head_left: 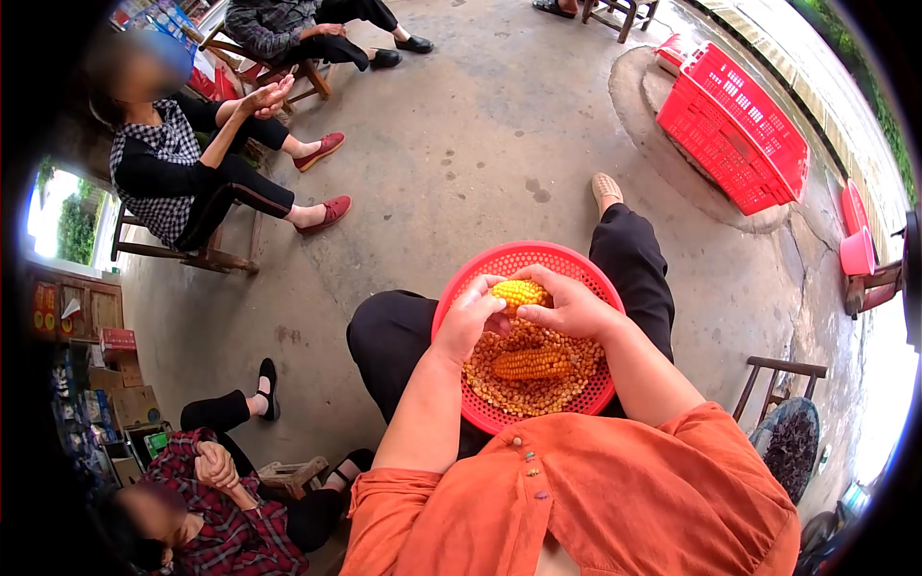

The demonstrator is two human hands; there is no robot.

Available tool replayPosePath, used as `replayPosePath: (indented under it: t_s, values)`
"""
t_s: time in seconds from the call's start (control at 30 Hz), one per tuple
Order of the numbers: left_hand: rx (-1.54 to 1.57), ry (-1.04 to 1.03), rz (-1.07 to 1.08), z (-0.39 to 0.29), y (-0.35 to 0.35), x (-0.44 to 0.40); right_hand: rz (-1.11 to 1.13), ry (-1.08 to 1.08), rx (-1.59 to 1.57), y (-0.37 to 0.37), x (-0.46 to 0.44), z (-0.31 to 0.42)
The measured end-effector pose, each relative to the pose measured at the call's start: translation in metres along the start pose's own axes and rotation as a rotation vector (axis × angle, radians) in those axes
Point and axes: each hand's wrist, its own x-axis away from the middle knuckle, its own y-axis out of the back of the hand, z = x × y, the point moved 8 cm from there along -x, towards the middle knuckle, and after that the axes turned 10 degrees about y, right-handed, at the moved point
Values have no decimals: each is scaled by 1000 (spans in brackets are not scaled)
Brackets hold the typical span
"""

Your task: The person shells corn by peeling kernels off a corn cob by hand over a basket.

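Note:
A red perforated basket (pixel 453 331) rests on the lap, with many loose corn kernels (pixel 514 396) in it. On the kernels lies a darker orange corn cob (pixel 533 364). Above it, a yellow corn cob (pixel 520 294) is held between both hands. My left hand (pixel 471 317) grips its left end, fingers wrapped round it. My right hand (pixel 567 303) is closed on its right side, the thumb across the front. Parts of the cob are hidden under the fingers.
Red plastic crates (pixel 735 130) stand at the upper right, near a pink basin (pixel 858 252). A wooden chair (pixel 780 367) is at the right. Seated people are at the left: one in a checked vest (pixel 154 144), one in a plaid shirt (pixel 230 509), another at the top.

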Motion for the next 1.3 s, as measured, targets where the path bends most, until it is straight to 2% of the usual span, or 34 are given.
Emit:
replayPosePath:
  t_s: [0.57,0.97,1.3]
  values:
    - [-23,-53,-40,-4,0,3,11,39,53,-3,-1,0]
    - [-25,-65,-43,-7,-3,4,3,-15,15,-3,0,3]
    - [164,-54,60,-7,-3,4,-52,77,21,-2,-2,18]
